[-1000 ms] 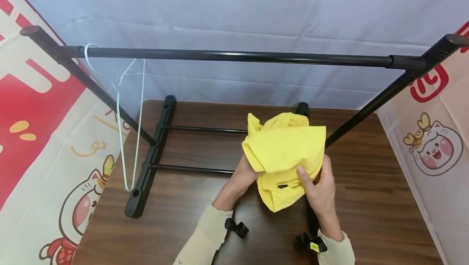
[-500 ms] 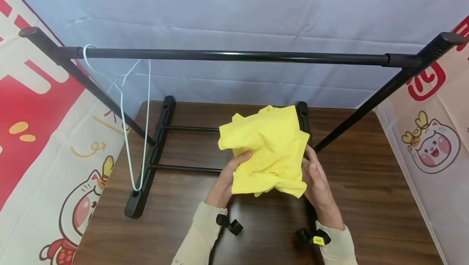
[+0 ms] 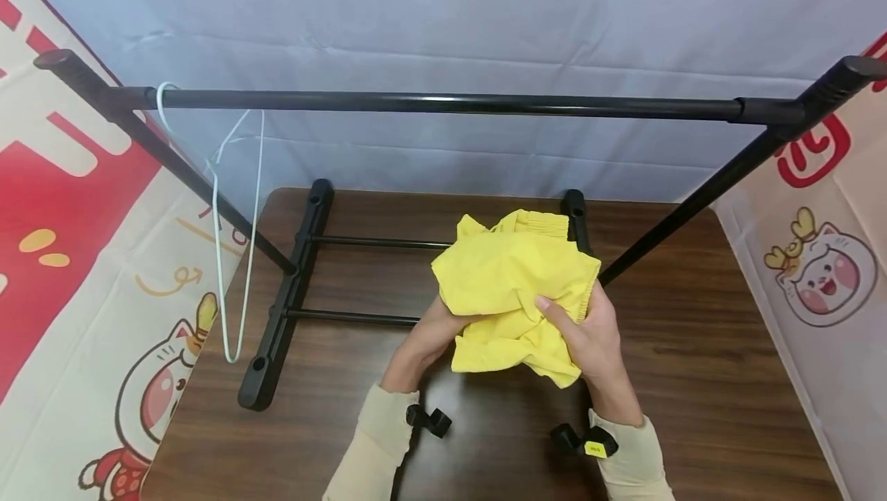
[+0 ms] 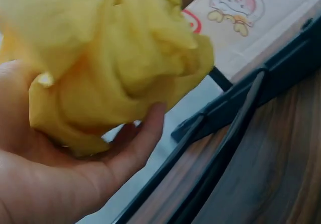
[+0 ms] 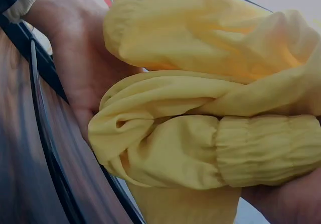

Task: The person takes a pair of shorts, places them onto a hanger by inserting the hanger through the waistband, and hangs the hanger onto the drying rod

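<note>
A crumpled yellow garment [image 3: 513,270] is held above the table at the centre right in the head view. A gathered elastic band [image 5: 271,146] shows on it in the right wrist view. My left hand [image 3: 431,333] holds its left side from below; in the head view the cloth covers those fingers. In the left wrist view the fingers [image 4: 145,138] curl up around the cloth. My right hand [image 3: 594,338] grips the right edge, thumb on top and the other fingers mostly hidden underneath.
A black rack's top bar [image 3: 443,102] spans beyond the hands. From its left end hangs a white hanger [image 3: 232,357]. The rack's left foot [image 3: 273,347] and lower rods [image 3: 360,318] are on the brown wooden table [image 3: 707,393]. Printed cloth walls stand at both sides.
The garment has been turned over and bunched between the hands. Half a second ago my right hand lay flatter at its edge; now its thumb presses on top. The hanger sways slightly.
</note>
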The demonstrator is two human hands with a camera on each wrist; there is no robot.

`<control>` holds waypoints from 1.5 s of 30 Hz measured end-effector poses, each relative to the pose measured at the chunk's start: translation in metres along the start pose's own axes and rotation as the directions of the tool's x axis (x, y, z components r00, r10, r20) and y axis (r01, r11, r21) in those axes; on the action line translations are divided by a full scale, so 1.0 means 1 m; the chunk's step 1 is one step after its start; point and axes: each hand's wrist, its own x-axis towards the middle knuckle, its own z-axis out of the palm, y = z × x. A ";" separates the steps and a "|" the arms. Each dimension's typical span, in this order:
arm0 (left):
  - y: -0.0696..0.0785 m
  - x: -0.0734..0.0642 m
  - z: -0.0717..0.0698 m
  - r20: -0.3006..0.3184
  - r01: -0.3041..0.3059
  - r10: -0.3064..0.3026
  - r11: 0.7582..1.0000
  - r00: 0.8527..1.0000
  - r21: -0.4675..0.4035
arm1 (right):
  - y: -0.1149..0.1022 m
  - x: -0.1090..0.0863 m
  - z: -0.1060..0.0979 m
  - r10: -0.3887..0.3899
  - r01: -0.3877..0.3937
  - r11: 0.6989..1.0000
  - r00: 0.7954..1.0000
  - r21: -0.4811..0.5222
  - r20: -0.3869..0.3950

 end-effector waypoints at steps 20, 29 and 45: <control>0.043 0.004 -0.041 0.000 -0.164 0.166 0.976 0.986 0.143 | -0.013 -0.001 -0.004 -0.363 0.386 0.881 0.922 -0.272 0.133; 0.035 0.007 -0.017 0.189 -0.084 0.049 0.980 0.981 0.181 | -0.009 0.001 0.011 -0.214 0.345 0.864 0.911 -0.366 0.353; 0.040 0.000 0.001 -0.095 -0.181 0.179 0.983 0.979 -0.017 | -0.012 0.008 -0.022 -0.343 0.363 0.918 0.929 -0.160 0.141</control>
